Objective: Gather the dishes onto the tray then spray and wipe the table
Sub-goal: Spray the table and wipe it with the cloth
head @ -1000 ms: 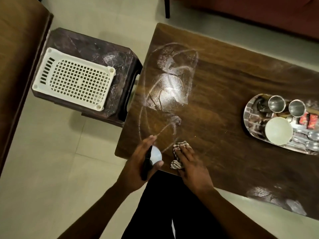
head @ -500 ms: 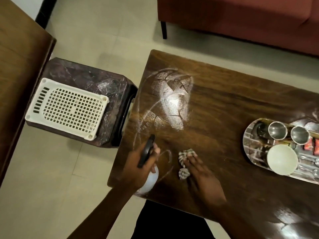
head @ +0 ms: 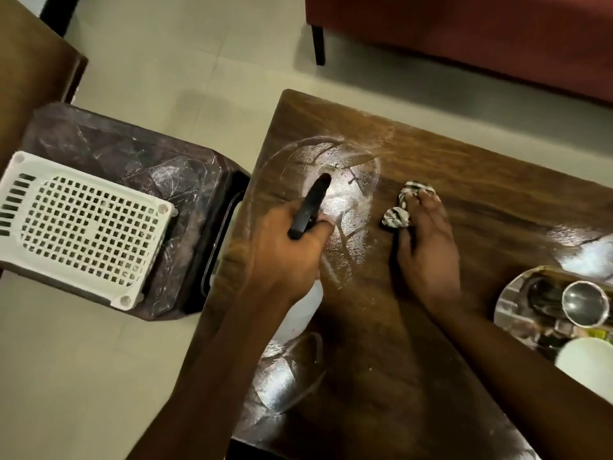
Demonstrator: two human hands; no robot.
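My left hand (head: pixel 285 250) grips a spray bottle (head: pixel 308 207) with a black nozzle and a white body, held over the left part of the dark wooden table (head: pixel 381 343). My right hand (head: pixel 428 247) lies flat on the table, pressing a striped crumpled cloth (head: pixel 403 207) under its fingertips. Whitish wet streaks mark the wood around the nozzle. At the right edge sits a steel tray (head: pixel 510 300) carrying a steel cup (head: pixel 583 303), a white bowl (head: pixel 583 360) and other dishes, partly cut off by the frame.
A dark stool (head: pixel 159 167) stands left of the table with a white perforated plastic basket (head: pixel 76 224) on it. A red sofa (head: pixel 464 34) runs along the far side. Wooden furniture (head: pixel 30 84) fills the upper left corner. Pale tiled floor lies between.
Both hands have moved away from me across the table, the right one sliding the cloth along. The view has shifted closer, so the tray now sits at the right edge.
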